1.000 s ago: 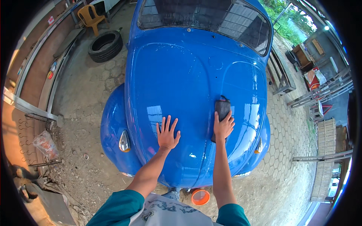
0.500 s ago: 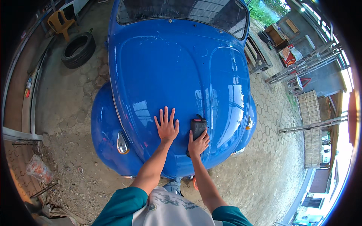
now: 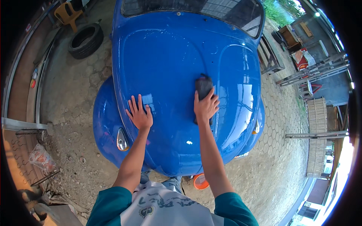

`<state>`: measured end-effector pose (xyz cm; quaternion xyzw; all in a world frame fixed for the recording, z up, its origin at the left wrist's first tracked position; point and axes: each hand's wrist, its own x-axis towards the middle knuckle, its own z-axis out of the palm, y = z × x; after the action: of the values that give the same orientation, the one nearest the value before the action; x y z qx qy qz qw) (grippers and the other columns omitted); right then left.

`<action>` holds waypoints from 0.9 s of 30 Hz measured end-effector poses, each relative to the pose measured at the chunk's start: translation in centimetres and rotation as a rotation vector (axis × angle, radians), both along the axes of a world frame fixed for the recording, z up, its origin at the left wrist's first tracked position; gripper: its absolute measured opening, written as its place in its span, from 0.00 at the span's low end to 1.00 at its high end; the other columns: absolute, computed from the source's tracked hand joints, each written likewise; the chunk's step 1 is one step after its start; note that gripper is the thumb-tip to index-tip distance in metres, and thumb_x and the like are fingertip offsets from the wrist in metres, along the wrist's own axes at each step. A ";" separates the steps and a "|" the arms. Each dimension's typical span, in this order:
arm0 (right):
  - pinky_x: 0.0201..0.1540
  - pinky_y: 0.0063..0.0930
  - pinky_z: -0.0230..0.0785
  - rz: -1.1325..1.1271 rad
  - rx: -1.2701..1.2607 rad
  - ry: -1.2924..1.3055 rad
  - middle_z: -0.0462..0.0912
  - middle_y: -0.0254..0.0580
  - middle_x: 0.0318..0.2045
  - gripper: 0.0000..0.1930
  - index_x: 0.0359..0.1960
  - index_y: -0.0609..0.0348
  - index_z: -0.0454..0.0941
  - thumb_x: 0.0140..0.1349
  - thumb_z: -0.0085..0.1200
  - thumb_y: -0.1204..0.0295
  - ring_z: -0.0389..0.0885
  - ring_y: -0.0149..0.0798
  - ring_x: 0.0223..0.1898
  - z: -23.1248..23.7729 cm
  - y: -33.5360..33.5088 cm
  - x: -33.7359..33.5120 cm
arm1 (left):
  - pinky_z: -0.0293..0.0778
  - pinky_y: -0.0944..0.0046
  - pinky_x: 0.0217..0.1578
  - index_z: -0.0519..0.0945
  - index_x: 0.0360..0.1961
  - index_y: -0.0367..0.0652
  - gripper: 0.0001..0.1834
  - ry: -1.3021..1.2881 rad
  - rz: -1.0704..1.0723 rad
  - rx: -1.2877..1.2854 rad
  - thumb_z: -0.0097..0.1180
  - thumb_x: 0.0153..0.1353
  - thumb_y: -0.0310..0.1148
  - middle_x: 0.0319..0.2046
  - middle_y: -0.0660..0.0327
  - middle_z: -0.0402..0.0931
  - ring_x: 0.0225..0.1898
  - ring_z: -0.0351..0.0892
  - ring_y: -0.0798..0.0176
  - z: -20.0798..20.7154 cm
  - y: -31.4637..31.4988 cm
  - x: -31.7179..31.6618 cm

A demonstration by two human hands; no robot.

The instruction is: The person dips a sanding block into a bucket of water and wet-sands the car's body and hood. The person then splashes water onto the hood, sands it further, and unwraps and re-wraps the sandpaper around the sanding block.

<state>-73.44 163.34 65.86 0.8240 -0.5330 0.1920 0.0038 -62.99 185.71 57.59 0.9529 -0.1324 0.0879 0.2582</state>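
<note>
The rounded hood (image 3: 162, 71) of a blue car lies in front of me. My left hand (image 3: 140, 116) rests flat on its left part, fingers spread, holding nothing. On the hood's middle, left of a raised line, my right hand (image 3: 206, 108) grips a black oblong block (image 3: 203, 86). The block's far end shows beyond my fingers, with a dark loop or flap at its tip. My palm hides much of its near part, and its underside against the paint cannot be seen.
A chrome-rimmed headlight (image 3: 121, 140) sits on the left fender. Below the car's nose stands an orange bucket (image 3: 201, 182). A loose tire (image 3: 86, 40) and a yellow chair (image 3: 69, 16) are at the far left. Wooden benches (image 3: 269, 56) stand to the right.
My right hand has slid the black block farther up the hood. My left hand has shifted left and slightly forward, still flat. More of the orange bucket shows.
</note>
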 end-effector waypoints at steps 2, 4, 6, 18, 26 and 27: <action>0.51 0.54 0.66 0.016 -0.046 0.011 0.73 0.53 0.54 0.43 0.71 0.51 0.62 0.59 0.57 0.41 0.72 0.57 0.54 1.0 -2.4 4.0 | 0.34 0.39 0.74 0.58 0.76 0.65 0.31 0.026 0.002 0.040 0.37 0.72 0.50 0.78 0.61 0.48 0.78 0.44 0.51 0.4 0.3 -0.2; 0.52 0.56 0.66 0.059 -0.050 0.027 0.73 0.54 0.55 0.43 0.70 0.51 0.63 0.58 0.57 0.40 0.72 0.58 0.55 2.0 -4.8 8.1 | 0.33 0.39 0.74 0.56 0.76 0.64 0.32 0.019 0.000 0.063 0.38 0.71 0.47 0.78 0.61 0.47 0.78 0.43 0.52 0.4 0.5 -0.3; 0.53 0.56 0.66 0.112 -0.036 0.048 0.73 0.54 0.56 0.44 0.70 0.51 0.63 0.57 0.57 0.39 0.72 0.58 0.56 2.8 -7.6 11.8 | 0.32 0.39 0.74 0.57 0.76 0.63 0.32 0.054 0.024 0.071 0.36 0.71 0.48 0.78 0.61 0.47 0.78 0.43 0.52 0.4 0.1 -0.6; 0.57 0.54 0.65 0.366 -0.020 0.179 0.72 0.50 0.59 0.44 0.71 0.45 0.61 0.58 0.56 0.37 0.70 0.55 0.61 4.7 -8.9 31.0 | 0.34 0.37 0.74 0.62 0.74 0.65 0.29 0.086 0.027 0.013 0.33 0.73 0.50 0.76 0.60 0.53 0.77 0.49 0.49 1.0 0.0 -1.5; 0.57 0.53 0.63 0.823 -0.146 0.257 0.73 0.46 0.57 0.42 0.69 0.43 0.63 0.56 0.58 0.39 0.70 0.52 0.60 3.1 1.2 35.9 | 0.38 0.35 0.73 0.62 0.74 0.66 0.29 0.090 0.013 0.008 0.35 0.73 0.51 0.75 0.60 0.54 0.76 0.51 0.47 0.8 -0.5 -1.1; 0.56 0.53 0.63 0.897 -0.126 0.282 0.73 0.45 0.56 0.42 0.69 0.43 0.64 0.55 0.58 0.40 0.70 0.52 0.59 3.0 3.3 35.6 | 0.38 0.35 0.73 0.62 0.74 0.67 0.29 0.084 0.014 0.001 0.35 0.73 0.51 0.75 0.60 0.54 0.76 0.51 0.47 0.9 -0.5 -1.0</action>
<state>-37.81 166.66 68.83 0.9891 -0.1063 0.0927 0.0428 -63.98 185.22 58.45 0.9569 -0.1147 0.0495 0.2623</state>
